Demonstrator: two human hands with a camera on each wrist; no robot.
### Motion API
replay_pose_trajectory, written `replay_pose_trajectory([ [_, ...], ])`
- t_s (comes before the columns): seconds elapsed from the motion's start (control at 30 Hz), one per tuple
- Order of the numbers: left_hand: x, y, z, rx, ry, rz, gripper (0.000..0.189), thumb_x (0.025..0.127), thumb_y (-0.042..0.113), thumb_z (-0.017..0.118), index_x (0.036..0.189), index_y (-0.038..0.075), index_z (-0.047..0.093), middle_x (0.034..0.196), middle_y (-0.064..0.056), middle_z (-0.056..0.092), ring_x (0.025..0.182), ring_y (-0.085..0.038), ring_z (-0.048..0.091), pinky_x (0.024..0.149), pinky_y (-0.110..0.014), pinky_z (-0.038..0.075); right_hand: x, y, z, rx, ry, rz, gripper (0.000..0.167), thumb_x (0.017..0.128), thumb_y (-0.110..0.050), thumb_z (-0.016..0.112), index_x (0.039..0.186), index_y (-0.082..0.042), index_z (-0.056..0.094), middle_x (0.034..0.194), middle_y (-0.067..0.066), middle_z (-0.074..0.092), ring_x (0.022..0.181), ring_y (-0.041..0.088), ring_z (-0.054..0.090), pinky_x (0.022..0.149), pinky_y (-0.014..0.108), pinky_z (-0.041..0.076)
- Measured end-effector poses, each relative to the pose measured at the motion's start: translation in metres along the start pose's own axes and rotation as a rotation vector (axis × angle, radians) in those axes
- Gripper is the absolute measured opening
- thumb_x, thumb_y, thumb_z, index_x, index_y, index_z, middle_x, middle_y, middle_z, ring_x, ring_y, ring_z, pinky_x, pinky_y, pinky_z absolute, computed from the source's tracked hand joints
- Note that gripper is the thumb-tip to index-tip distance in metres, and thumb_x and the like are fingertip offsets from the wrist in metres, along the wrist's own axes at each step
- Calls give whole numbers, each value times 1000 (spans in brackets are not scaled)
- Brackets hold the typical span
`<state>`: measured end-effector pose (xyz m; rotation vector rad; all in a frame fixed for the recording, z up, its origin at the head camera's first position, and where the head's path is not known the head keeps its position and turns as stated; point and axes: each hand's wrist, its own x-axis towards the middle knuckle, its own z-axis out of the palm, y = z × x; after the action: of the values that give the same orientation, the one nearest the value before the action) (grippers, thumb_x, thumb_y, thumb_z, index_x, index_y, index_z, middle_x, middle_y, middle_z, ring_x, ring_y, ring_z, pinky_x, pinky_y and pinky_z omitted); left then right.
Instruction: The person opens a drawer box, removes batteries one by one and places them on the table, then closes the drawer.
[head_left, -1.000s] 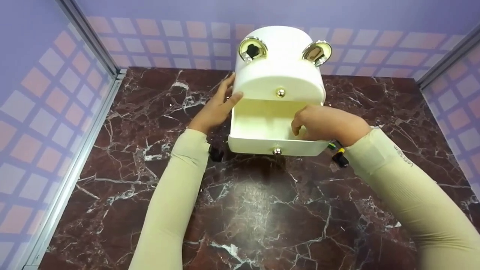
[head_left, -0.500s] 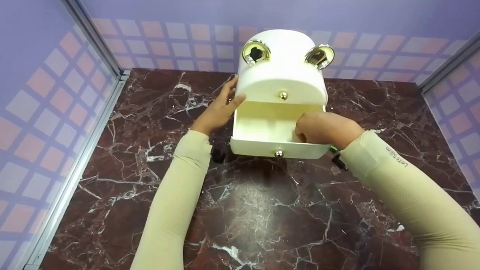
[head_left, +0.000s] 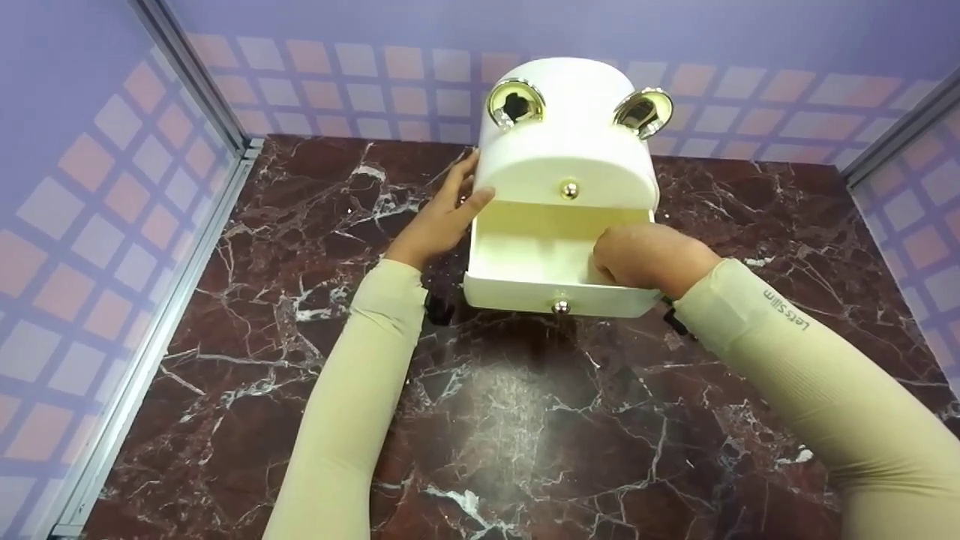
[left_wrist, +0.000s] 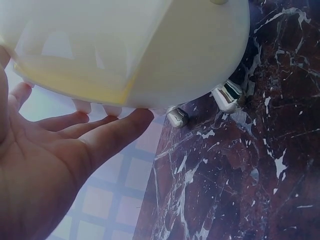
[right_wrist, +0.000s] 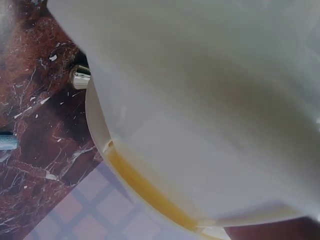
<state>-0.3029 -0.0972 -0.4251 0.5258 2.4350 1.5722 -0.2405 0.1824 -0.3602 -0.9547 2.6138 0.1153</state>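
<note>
A white drawer box with a rounded top stands toward the back of the table. Its lower drawer is pulled out, showing a bare pale floor on the left. My left hand rests against the box's left side, thumb at the front edge; the left wrist view shows its fingers extended along the wall. Reaching over the drawer's right side, my right hand dips inside with bent fingers. Its fingertips are hidden, so whether they hold anything cannot be seen. In the right wrist view, the pale wall fills most of the picture.
Two shiny gold ear-shaped ornaments, left and right, rise from the box. Round knobs sit on the upper drawer and lower front. Dark red marble tabletop surrounds it; checked purple panels enclose the back and sides.
My right hand has sunk deeper into the drawer, and its fingertips have gone out of sight. The left hand keeps its place on the box. The head view has shifted slightly.
</note>
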Motion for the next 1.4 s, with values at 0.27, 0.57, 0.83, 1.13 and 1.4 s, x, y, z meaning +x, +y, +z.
replay_pose_trajectory([
  [0.27,1,3,5,-8,-12,-20,69,98,55,45,155,39,9,159,-11,28,143,-35,33,115,-56,29,-2,2,2,67,-61,64,29,54,1,45,46,-24,33,47,-8,29,44,10,19,39,23,13],
  [0.57,4,3,8,-21,-11,-34,75,92,65,45,154,40,10,160,-11,27,144,-35,32,114,-56,31,-1,18,-2,60,48,-115,22,60,2,57,51,-16,49,57,-3,44,54,13,37,50,26,34],
  [0.83,2,1,5,2,-7,-21,73,95,61,44,155,38,9,160,-12,26,145,-33,30,115,-57,29,-13,24,-2,123,240,-229,7,65,-10,77,71,-9,74,78,2,65,75,20,61,73,35,52],
  [1.13,0,-1,2,-23,-9,-5,73,98,55,45,156,32,8,160,-12,26,145,-31,31,116,-53,30,-38,19,-13,155,491,-313,13,73,-18,83,80,-11,75,90,0,65,77,17,63,76,36,54],
  [1.4,0,0,0,-43,-3,-40,74,95,59,46,155,39,8,160,-11,25,142,-34,34,114,-54,33,-62,20,-11,121,694,-304,19,74,-21,84,85,-9,75,96,3,67,83,13,62,75,23,51],
])
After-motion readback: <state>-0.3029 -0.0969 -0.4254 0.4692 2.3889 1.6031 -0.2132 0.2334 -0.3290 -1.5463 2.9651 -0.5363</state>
